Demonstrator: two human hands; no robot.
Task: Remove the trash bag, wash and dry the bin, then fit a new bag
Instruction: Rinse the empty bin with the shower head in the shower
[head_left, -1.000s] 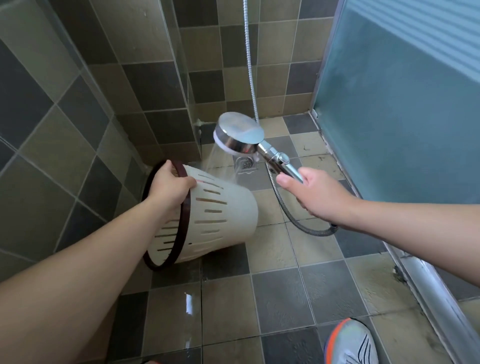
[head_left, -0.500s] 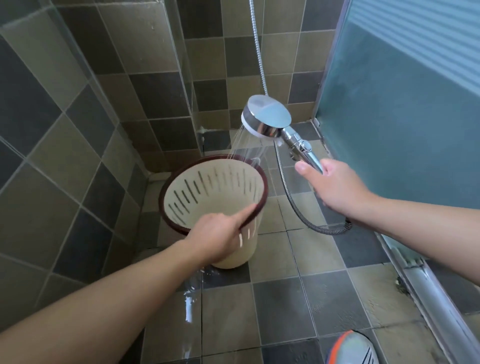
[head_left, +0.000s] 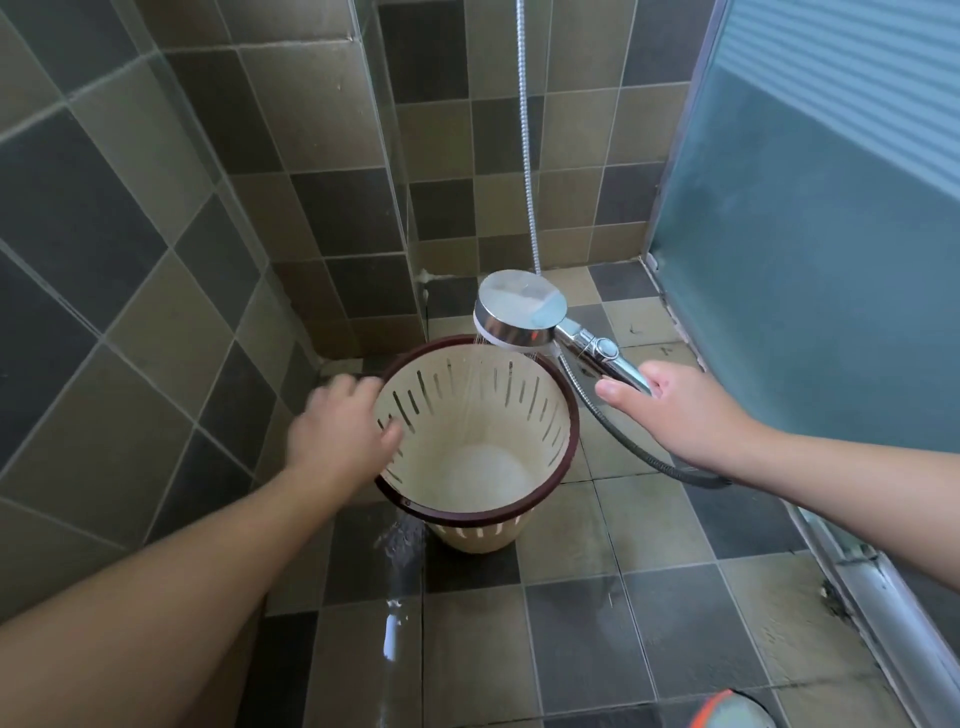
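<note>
A cream slotted bin (head_left: 483, 467) with a dark brown rim stands upright on the tiled shower floor, mouth facing up, no bag in it. My left hand (head_left: 340, 434) grips its left rim, fingers curled over the edge. My right hand (head_left: 680, 408) holds the handle of a chrome shower head (head_left: 519, 314), which hovers over the bin's far rim. Water sprays from it down the bin's inner wall and pools white at the bottom.
Tiled walls close in at the left and back. A frosted glass door (head_left: 810, 249) and its metal track (head_left: 878, 587) run along the right. The shower hose (head_left: 613, 431) loops beside the bin. The floor is wet; a shoe tip (head_left: 732, 709) shows at the bottom right.
The bin went from lying tilted on its side to standing upright. My left hand shifted along the rim to its left side. The shower head now sprays inside the bin instead of on its outer wall.
</note>
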